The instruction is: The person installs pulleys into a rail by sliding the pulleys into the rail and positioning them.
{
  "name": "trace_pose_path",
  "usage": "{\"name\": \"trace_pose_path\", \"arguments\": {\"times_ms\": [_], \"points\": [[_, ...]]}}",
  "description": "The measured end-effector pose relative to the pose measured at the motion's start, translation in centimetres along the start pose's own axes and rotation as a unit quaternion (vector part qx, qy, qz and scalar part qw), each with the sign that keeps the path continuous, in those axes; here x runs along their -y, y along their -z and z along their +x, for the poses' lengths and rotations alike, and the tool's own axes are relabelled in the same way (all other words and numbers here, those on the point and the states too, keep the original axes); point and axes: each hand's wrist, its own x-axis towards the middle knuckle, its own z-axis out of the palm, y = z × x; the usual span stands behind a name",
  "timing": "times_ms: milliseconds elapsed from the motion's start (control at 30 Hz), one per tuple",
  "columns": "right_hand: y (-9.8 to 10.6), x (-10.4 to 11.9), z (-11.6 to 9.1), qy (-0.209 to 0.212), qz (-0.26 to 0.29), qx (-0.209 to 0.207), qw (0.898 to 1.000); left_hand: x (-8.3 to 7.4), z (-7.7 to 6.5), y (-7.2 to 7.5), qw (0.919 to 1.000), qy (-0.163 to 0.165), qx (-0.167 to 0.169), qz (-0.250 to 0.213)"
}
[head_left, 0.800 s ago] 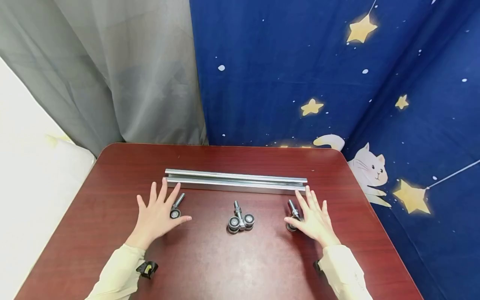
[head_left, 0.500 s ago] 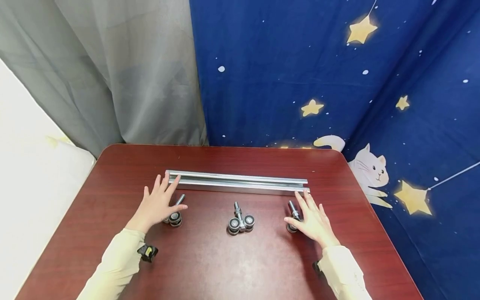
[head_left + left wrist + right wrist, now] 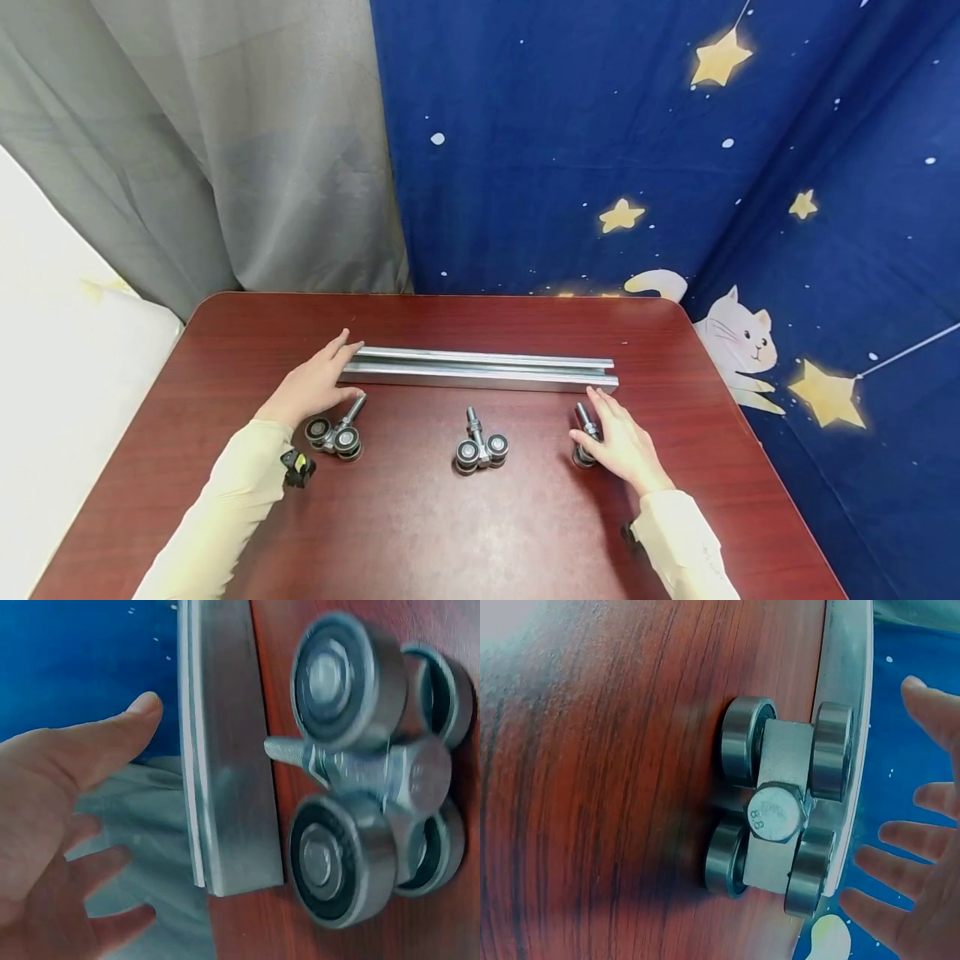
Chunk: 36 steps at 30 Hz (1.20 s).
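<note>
A silver channel rail (image 3: 480, 375) lies across the dark red table, its slot showing in the head view. My left hand (image 3: 313, 387) is over the rail's left end, fingers loosely spread, with the thumb apart in the left wrist view. Just below that hand sits a roller trolley (image 3: 347, 442) with several bearing wheels and a threaded bolt. My right hand (image 3: 622, 446) has its fingertips right at the rail's right end and holds nothing. It partly covers a second trolley (image 3: 588, 423), whose bolt head shows in the right wrist view. A third trolley (image 3: 468, 454) stands between the hands.
The wooden table (image 3: 450, 533) has rounded far corners. Behind it hang a grey curtain (image 3: 300, 150) and a blue curtain (image 3: 525, 150) with stars and a white cat. Something white (image 3: 75, 375) borders the left edge.
My left hand has moved forward off the left trolley to the rail's end, uncovering the trolley's wheels. My right hand has stayed nearly in place, its fingers drawing slightly closer together.
</note>
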Motion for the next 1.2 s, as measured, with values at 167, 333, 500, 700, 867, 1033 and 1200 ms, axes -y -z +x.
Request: {"name": "trace_pose_path", "arguments": {"times_ms": [167, 333, 500, 700, 867, 1033, 1200], "points": [[-0.5, 0.0, 0.6, 0.003, 0.013, -0.001, 1.0, 0.9, 1.2, -0.1, 0.9999, -0.001, -0.006, 0.012], [-0.9, 0.1, 1.3, 0.017, 0.025, -0.007, 1.0, 1.7, 2.2, -0.3, 0.9998, 0.002, -0.008, 0.02], [-1.3, -0.1, 2.0, 0.027, 0.025, -0.008, 0.999, 2.3, 2.9, -0.3, 0.9998, -0.002, -0.003, 0.021], [-1.8, -0.3, 2.6, 0.033, 0.019, -0.014, 0.999, 2.7, 4.2, -0.5, 0.9992, 0.001, 0.031, 0.024], [-2.2, -0.3, 2.8, 0.037, 0.015, -0.005, 0.999, 2.9, 5.2, -0.4, 0.9978, 0.003, 0.055, 0.036], [-2.5, -0.4, 2.8, 0.033, 0.014, 0.007, 0.999, 3.1, 5.7, -0.3, 0.9962, -0.001, 0.076, 0.042], [-2.5, -0.4, 3.0, 0.03, 0.011, 0.008, 0.999, 3.5, 5.9, -0.5, 0.9949, -0.006, 0.09, 0.044]]}}
